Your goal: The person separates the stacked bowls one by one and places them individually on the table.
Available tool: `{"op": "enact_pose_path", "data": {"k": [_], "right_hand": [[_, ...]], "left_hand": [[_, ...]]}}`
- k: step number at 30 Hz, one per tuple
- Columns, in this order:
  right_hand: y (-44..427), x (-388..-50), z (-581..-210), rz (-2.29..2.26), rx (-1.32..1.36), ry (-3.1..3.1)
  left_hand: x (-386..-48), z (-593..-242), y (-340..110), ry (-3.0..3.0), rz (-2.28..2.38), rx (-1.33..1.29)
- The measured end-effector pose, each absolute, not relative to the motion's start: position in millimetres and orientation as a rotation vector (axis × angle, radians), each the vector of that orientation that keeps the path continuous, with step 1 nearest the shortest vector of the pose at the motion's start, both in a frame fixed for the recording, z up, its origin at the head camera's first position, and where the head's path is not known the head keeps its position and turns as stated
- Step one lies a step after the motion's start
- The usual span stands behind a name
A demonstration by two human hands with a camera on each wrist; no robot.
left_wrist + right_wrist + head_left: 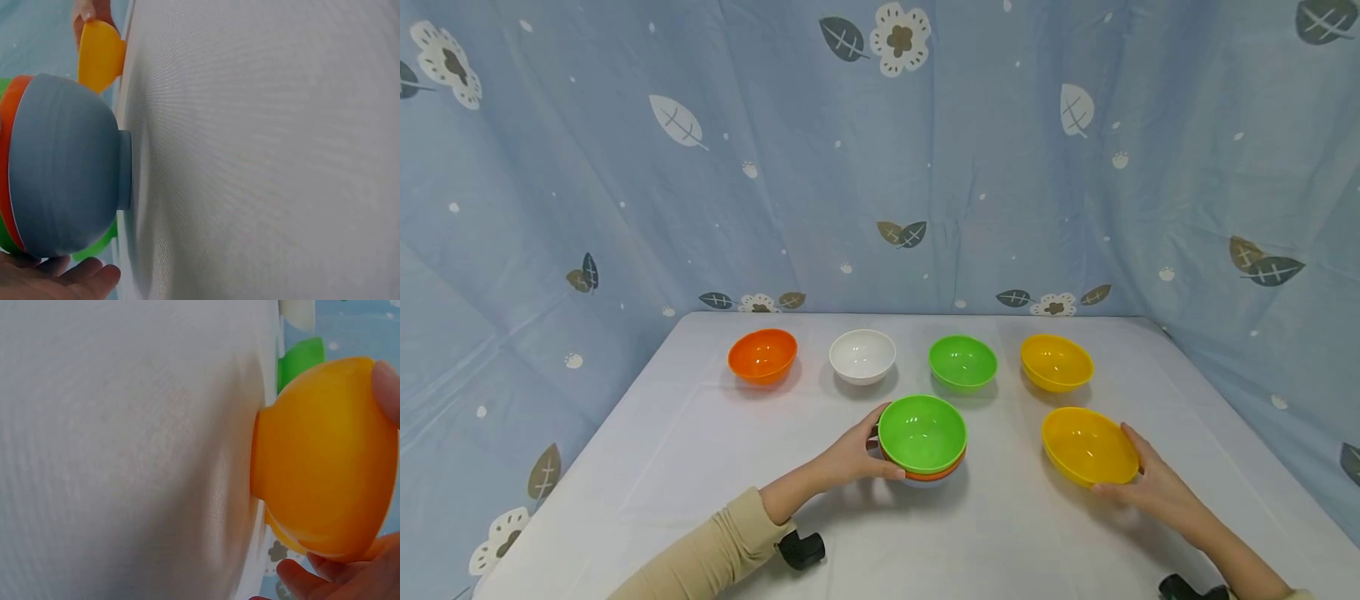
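Nested bowls stand in a stack near the middle of the table: a green bowl [922, 433] on top, an orange bowl [15, 156] under it, and a pale bowl [69, 165] that looks grey-blue at the bottom. My left hand [859, 454] grips this stack from its left side, thumb at the near rim. At the right, my right hand [1157, 487] holds a yellow bowl [1088, 447] by its right side, with the thumb at the near rim. Both lowest feet are at or just above the cloth; whether they touch it I cannot tell.
Along the back of the table [700, 500] stand an orange bowl [763, 357], a white bowl [862, 357], a green bowl [962, 363] and a second yellow bowl [1056, 363], apart from one another. Behind them hangs a blue patterned curtain [820, 192].
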State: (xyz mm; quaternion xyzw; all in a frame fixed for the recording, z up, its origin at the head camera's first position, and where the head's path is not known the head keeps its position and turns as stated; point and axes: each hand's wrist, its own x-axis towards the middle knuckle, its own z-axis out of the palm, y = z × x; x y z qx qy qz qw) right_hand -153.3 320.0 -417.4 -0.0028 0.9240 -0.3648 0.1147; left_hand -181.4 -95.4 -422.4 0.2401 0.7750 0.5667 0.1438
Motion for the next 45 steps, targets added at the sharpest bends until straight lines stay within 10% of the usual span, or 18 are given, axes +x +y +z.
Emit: {"op": "enact_pose_path", "data": {"k": [45], "right_hand": [[242,-151,-379,-1.18,-0.404,2.847]], "left_hand": [[-182,-425,-96,2.231,1.624,0.693]]}}
